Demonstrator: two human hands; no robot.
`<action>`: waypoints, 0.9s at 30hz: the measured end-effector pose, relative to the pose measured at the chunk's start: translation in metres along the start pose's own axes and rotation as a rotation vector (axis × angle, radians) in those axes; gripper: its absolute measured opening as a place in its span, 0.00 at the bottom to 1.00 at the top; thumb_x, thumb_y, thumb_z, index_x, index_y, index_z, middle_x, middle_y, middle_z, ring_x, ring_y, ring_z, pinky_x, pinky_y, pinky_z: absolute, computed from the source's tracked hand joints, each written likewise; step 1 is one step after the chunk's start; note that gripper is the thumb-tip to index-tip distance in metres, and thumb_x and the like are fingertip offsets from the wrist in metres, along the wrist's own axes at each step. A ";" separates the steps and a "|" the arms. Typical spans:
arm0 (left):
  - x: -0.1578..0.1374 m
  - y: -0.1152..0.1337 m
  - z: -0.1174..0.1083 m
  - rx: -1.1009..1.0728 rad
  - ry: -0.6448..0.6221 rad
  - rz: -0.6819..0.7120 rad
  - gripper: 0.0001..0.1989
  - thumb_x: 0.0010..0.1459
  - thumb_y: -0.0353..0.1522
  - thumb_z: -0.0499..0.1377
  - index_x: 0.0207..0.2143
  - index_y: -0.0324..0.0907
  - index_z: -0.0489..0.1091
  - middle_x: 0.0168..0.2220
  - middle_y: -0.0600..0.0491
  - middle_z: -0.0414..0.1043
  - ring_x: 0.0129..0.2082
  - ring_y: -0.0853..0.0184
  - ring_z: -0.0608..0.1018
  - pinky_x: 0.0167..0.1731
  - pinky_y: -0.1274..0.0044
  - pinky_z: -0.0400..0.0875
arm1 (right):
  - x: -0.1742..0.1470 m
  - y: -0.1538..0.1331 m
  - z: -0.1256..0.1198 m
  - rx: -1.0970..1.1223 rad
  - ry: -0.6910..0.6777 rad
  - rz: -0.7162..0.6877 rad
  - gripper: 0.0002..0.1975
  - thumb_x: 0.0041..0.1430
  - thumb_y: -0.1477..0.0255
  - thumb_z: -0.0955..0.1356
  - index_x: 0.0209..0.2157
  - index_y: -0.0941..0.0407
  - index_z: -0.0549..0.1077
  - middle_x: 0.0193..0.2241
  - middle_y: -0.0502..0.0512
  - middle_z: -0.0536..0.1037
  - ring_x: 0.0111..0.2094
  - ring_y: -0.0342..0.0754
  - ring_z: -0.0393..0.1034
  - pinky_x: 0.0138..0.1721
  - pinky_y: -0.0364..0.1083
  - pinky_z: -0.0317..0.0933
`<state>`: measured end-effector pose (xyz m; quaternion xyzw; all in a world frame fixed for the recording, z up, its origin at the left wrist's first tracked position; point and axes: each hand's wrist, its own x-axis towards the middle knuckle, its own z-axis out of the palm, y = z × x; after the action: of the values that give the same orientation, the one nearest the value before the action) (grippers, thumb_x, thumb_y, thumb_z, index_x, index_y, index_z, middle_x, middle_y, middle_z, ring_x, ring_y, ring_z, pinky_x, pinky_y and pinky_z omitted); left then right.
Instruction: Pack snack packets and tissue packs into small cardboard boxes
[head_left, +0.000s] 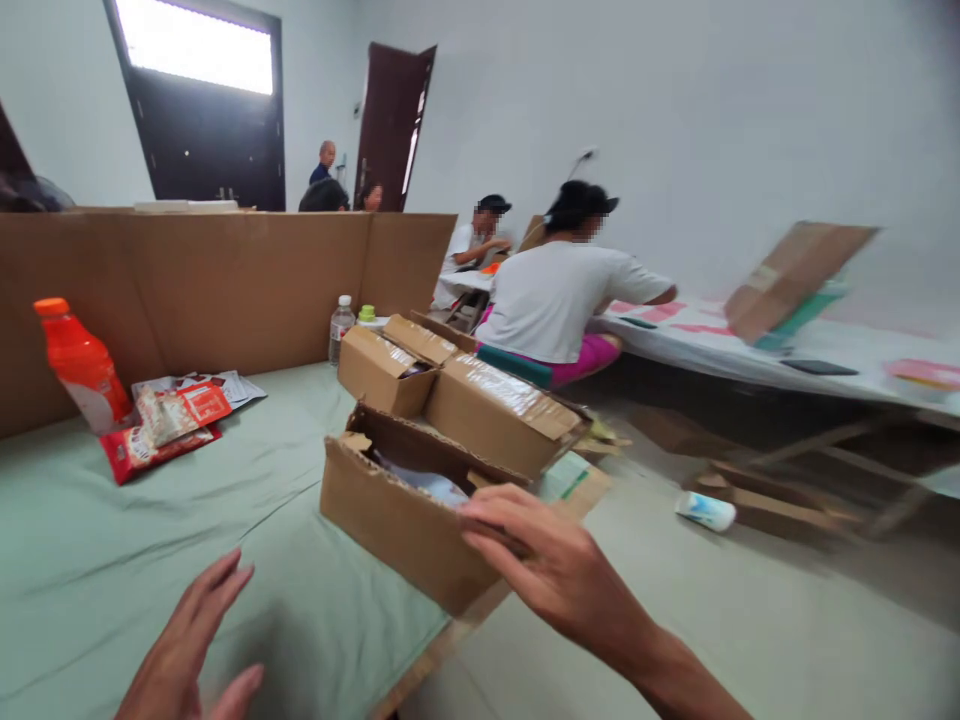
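Note:
An open cardboard box stands at the right edge of the cloth-covered table. Something whitish lies inside it; its kind I cannot make out. At the box's right end, my right hand is closed on the upper edge, thumb and fingers pressed together. Low on the left, my left hand hovers over the green cloth, fingers apart and holding nothing. Just behind the open box sit a taped box and a smaller box.
An orange bottle and snack packets lie left, before a cardboard partition. A clear bottle stands farther back. A seated person works at another table. On the floor lie a white container and an open carton.

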<state>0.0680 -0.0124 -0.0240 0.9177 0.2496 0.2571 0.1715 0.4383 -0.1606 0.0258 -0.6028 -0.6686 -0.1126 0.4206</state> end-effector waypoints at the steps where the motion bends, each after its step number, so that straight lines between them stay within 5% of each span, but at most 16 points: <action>1: 0.006 0.007 -0.003 -0.024 -0.007 -0.035 0.39 0.64 0.37 0.62 0.73 0.60 0.49 0.72 0.49 0.58 0.68 0.51 0.68 0.61 0.61 0.71 | -0.003 -0.012 -0.002 0.059 -0.043 -0.007 0.07 0.65 0.75 0.68 0.40 0.52 0.79 0.34 0.55 0.83 0.38 0.49 0.80 0.37 0.44 0.75; 4: 0.029 0.020 -0.002 -0.232 -0.084 -0.118 0.53 0.61 0.49 0.65 0.76 0.54 0.35 0.76 0.42 0.42 0.72 0.44 0.58 0.65 0.49 0.59 | -0.007 -0.032 -0.007 0.241 -0.286 0.055 0.10 0.67 0.66 0.67 0.44 0.49 0.81 0.38 0.58 0.84 0.41 0.54 0.81 0.39 0.49 0.77; 6: 0.047 0.019 0.001 -0.409 -0.127 -0.123 0.59 0.57 0.58 0.65 0.76 0.49 0.32 0.77 0.40 0.36 0.74 0.43 0.52 0.67 0.47 0.52 | -0.006 -0.035 -0.009 0.338 -0.423 0.129 0.20 0.68 0.54 0.64 0.53 0.45 0.80 0.51 0.60 0.82 0.52 0.62 0.78 0.46 0.56 0.77; 8: 0.063 0.015 0.004 -0.516 -0.141 -0.087 0.62 0.53 0.62 0.64 0.76 0.47 0.35 0.77 0.40 0.37 0.75 0.43 0.50 0.69 0.49 0.49 | -0.004 -0.035 -0.009 0.392 -0.454 0.208 0.29 0.67 0.47 0.60 0.62 0.43 0.74 0.65 0.59 0.71 0.62 0.67 0.69 0.48 0.59 0.76; 11: 0.083 0.012 0.005 -0.543 -0.144 -0.020 0.57 0.53 0.61 0.65 0.75 0.45 0.46 0.75 0.41 0.47 0.74 0.46 0.54 0.71 0.53 0.51 | 0.004 -0.033 -0.006 0.344 -0.386 0.262 0.29 0.71 0.50 0.58 0.67 0.44 0.67 0.73 0.57 0.57 0.65 0.65 0.66 0.43 0.54 0.78; 16: 0.094 0.016 0.002 -0.529 -0.124 0.035 0.35 0.59 0.51 0.66 0.63 0.46 0.68 0.67 0.44 0.67 0.70 0.50 0.63 0.70 0.55 0.54 | 0.026 -0.016 0.009 -0.085 -0.201 0.196 0.25 0.69 0.56 0.64 0.62 0.49 0.72 0.64 0.61 0.71 0.60 0.63 0.70 0.58 0.63 0.68; 18: 0.093 0.016 0.000 -0.531 -0.120 0.036 0.31 0.59 0.52 0.66 0.58 0.46 0.72 0.63 0.45 0.71 0.69 0.50 0.64 0.69 0.56 0.57 | 0.036 -0.004 0.014 -0.150 -0.207 0.164 0.22 0.68 0.57 0.64 0.56 0.51 0.77 0.54 0.61 0.80 0.55 0.63 0.73 0.53 0.63 0.68; 22: 0.093 0.016 0.001 -0.524 -0.072 -0.027 0.28 0.67 0.49 0.59 0.63 0.47 0.66 0.59 0.45 0.75 0.63 0.53 0.73 0.64 0.58 0.66 | 0.052 0.004 0.012 -0.143 -0.252 0.136 0.18 0.69 0.59 0.62 0.42 0.50 0.82 0.44 0.58 0.84 0.45 0.58 0.76 0.44 0.57 0.68; 27: 0.095 0.013 0.023 -0.427 0.126 -0.159 0.27 0.67 0.39 0.59 0.67 0.47 0.61 0.58 0.44 0.74 0.57 0.55 0.78 0.58 0.62 0.74 | 0.052 -0.028 0.000 0.046 -0.476 0.172 0.19 0.69 0.57 0.63 0.44 0.52 0.81 0.38 0.58 0.83 0.39 0.54 0.75 0.43 0.54 0.69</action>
<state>0.1570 0.0245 -0.0001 0.8203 0.2713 0.3464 0.3654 0.4169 -0.1307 0.0718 -0.6574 -0.6973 0.0838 0.2731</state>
